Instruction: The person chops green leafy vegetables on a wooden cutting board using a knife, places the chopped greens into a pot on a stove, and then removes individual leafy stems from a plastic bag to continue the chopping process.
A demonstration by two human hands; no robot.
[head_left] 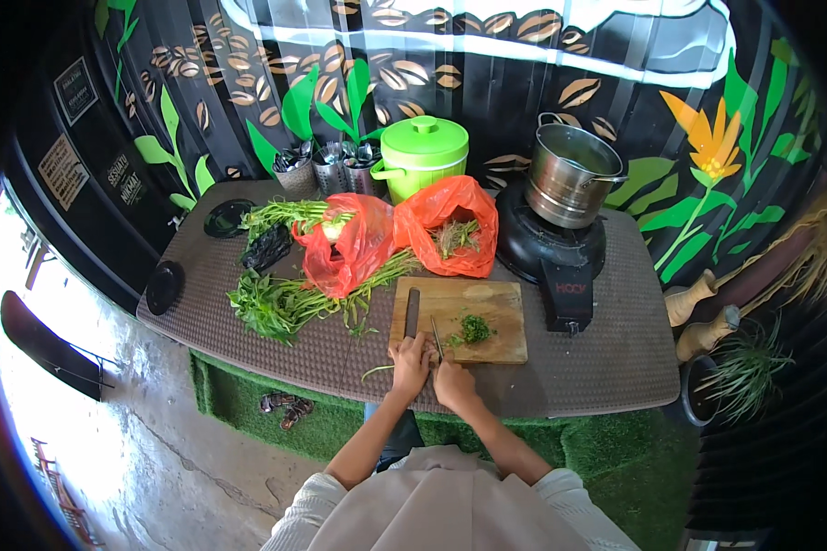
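Head view. Count: two hands, one knife [436, 338], one cutting board [503, 301], one heap of chopped greens [475, 329], two red plastic bags [345, 257], two leafy bunches [268, 303], three utensil holders [329, 176], one lidded green container [424, 151], one metal pot [570, 179], one black stove [544, 250] and two black discs [164, 286].

Grip: the right hand [454, 383] is closed around the knife's handle, with the blade projecting away from the wearer. The left hand [411, 364] is set just left of the knife, fingers bent and close together at the board's near edge. A thin green stalk [378, 370] extends to its left; whether the fingers pinch it cannot be told.

Position relative to the grip: the chopped greens lie on the board, beyond and to the right of the right hand. The bags lie beyond both hands; the leafy bunches, beyond and left. The stove, carrying the pot, stands beyond and right of the right hand.
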